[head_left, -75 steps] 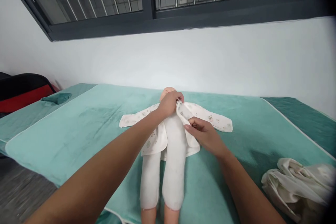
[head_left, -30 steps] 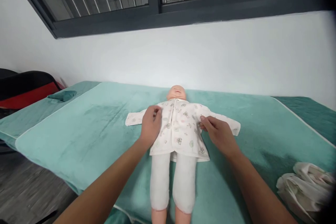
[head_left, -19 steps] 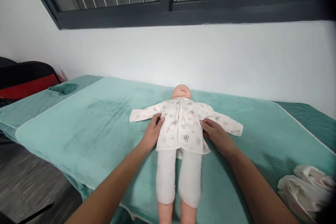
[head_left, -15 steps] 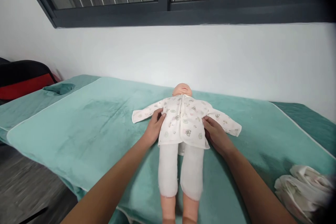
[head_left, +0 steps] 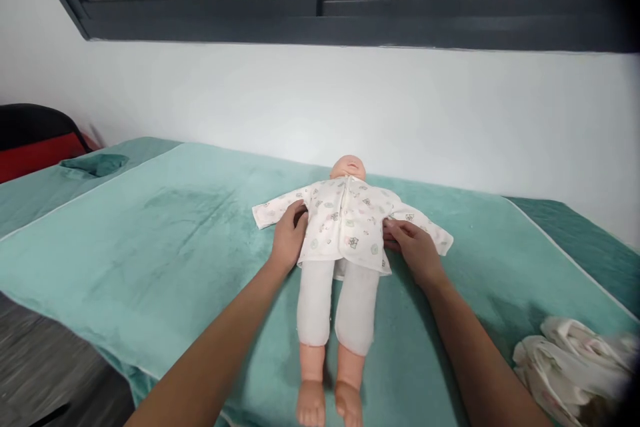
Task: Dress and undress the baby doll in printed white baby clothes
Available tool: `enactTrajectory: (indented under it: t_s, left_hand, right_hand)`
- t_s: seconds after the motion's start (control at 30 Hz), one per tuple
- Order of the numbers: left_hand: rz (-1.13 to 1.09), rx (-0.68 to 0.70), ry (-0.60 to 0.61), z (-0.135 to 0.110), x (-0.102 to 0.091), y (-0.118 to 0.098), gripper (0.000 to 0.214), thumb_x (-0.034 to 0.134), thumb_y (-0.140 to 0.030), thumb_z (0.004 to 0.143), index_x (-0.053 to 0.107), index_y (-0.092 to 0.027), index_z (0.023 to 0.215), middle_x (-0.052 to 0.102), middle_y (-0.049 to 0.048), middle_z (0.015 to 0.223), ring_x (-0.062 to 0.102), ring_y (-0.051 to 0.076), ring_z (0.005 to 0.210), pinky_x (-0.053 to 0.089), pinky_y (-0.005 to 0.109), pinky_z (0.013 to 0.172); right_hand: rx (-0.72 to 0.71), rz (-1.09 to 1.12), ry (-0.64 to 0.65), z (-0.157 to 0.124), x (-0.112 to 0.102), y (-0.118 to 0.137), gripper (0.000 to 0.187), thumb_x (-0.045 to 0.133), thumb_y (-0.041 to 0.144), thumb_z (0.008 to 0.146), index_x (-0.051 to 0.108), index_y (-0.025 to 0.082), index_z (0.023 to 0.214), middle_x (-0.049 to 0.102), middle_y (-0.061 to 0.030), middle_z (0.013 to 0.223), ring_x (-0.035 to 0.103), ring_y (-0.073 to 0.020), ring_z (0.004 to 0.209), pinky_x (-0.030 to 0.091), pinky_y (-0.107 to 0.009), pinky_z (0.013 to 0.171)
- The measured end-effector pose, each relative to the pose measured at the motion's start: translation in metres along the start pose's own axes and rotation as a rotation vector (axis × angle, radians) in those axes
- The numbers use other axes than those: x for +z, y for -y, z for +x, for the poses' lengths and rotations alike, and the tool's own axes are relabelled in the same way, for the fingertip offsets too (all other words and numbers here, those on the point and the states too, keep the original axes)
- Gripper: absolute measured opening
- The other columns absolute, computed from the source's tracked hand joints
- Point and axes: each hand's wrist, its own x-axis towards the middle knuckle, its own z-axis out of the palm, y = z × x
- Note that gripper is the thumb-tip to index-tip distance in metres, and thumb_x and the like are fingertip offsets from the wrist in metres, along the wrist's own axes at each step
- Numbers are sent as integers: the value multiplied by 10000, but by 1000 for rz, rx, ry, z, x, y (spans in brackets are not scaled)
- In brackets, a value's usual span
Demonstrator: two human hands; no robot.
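Note:
A baby doll (head_left: 348, 167) lies on its back, wearing a white printed baby shirt (head_left: 345, 220) closed down the front. Both sleeves are spread outward, and no doll hands show at the cuffs. White cloth covers the upper legs, with the lower legs and feet bare. At the shirt's left edge, below the sleeve, my left hand (head_left: 290, 233) curls its fingers on the side of the cloth; its fingertips are partly hidden. My right hand (head_left: 414, 247) pinches the opposite side of the shirt below the other sleeve.
A teal plush cover (head_left: 150, 260) lies over the bed under the doll. Crumpled white cloth (head_left: 570, 360) sits at the lower right. A black and red item (head_left: 37, 147) stands at the far left. Behind rise a white wall (head_left: 230, 93) and a dark-framed window (head_left: 200, 21).
The view has shifted so the doll's feet now show. Both hands stay at the shirt's sides; the left has shifted slightly outward and the right has drawn its fingers together.

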Motion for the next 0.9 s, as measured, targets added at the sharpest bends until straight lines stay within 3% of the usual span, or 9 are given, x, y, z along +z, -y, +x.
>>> enactTrajectory:
  t_s: [0.13,0.2,0.4,0.5,0.63,0.8,0.9]
  left_hand:
    - [673,127,-147,-4,-32,19,480,461,-189,896,538,-240,1368,507,153,1393,411,347,1328,345,543,1074]
    - [872,106,-128,-1,-44,29,531,437,-179,901,475,-230,1428,450,171,1457,376,369,1356,325,571,1075]
    - [1079,-5,63,32,-53,50,694,300,-39,864,228,-132,1547,262,214,1582,320,320,1434,271,496,1146]
    - [1058,-14,131,52,-58,57,721,299,-24,845,193,-107,1553,239,203,1596,292,301,1456,272,451,1158]
    - [1030,12,148,65,-64,62,703,299,-38,848,215,-80,1545,304,199,1572,310,310,1442,260,470,1164]
    - [998,56,98,60,-65,63,650,304,-60,862,320,-104,1510,424,173,1507,377,286,1396,275,448,1153]
    - [995,45,46,55,-64,63,605,285,-77,886,368,-112,1484,466,168,1475,397,277,1377,272,451,1148]
  right_hand:
    - [-191,-487,-594,17,-37,-12,333,670,451,740,653,165,910,667,-84,839,613,-244,776,487,-407,791]
    - [-234,-622,-698,23,-51,-20,385,672,433,710,642,137,955,661,-128,914,599,-268,822,479,-422,801]
    - [-221,-763,-780,19,-67,-32,415,612,459,737,631,128,987,643,-181,957,573,-330,906,453,-484,850]
    - [-140,-772,-726,17,-70,-32,400,595,480,757,625,144,972,640,-167,887,578,-327,843,461,-485,806]
    - [-126,-651,-691,20,-71,-32,310,604,380,732,621,177,965,651,-109,879,593,-272,802,482,-438,798]
    - [-198,-265,-655,34,-73,-32,336,624,328,697,624,186,1001,668,-62,934,631,-207,796,524,-351,756]
    - [-273,-270,-601,47,-85,-35,318,621,283,689,636,191,993,683,-58,974,646,-213,885,515,-364,839]
